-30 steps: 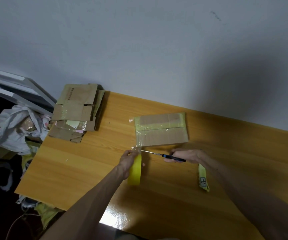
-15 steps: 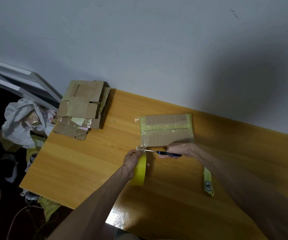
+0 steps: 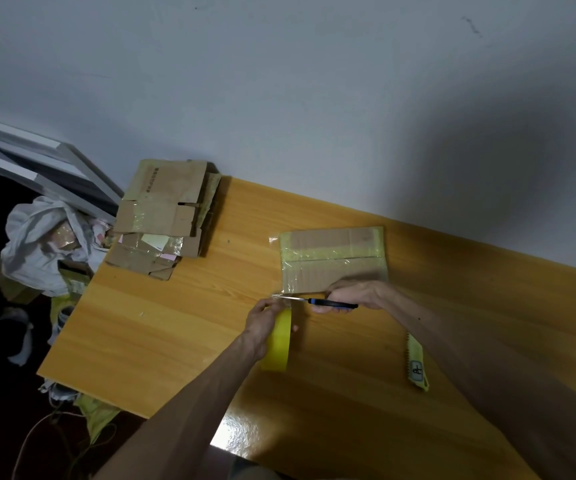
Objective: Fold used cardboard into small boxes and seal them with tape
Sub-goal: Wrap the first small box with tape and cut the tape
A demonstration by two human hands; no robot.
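Head view, change: against the frame a second back, we see the right hand (image 3: 356, 294) closer to the box (image 3: 333, 259), now overlapping its near edge. Against the half-second frame, hands, box and tape roll (image 3: 278, 344) sit much the same.
Left hand: the left hand (image 3: 262, 322) is at 7 o'clock of the box, fingers curled round the yellow tape roll. The roll is upright on edge; we cannot tell if it touches the table (image 3: 162, 327).
Right hand: fingers are wrapped round the dark handles of the scissors (image 3: 314, 301). The silver blades point to 9 o'clock, tips at the clear tape strip (image 3: 281, 295) running from the roll to the box's near-left corner. We cannot tell if the blades are apart.
Box: flat, rectangular brown cardboard with glossy yellowish tape bands across the top, lying mid-table.
Materials: the table is shiny orange wood-grain with a glare patch at its 6 o'clock edge. The wall (image 3: 279, 98) is plain matt grey.
Others: a cardboard stack (image 3: 165, 216) of flattened, taped pieces sits at the table's 10 o'clock corner, overhanging the left edge. A yellow strip (image 3: 416, 362) lies flat at 4 o'clock of the box, well apart. A crumpled white bag (image 3: 40, 244) lies beyond the left edge.
Edges, room: we see bare tabletop between the stack and the box and at 8 o'clock of the left hand. The table's far edge meets the wall.
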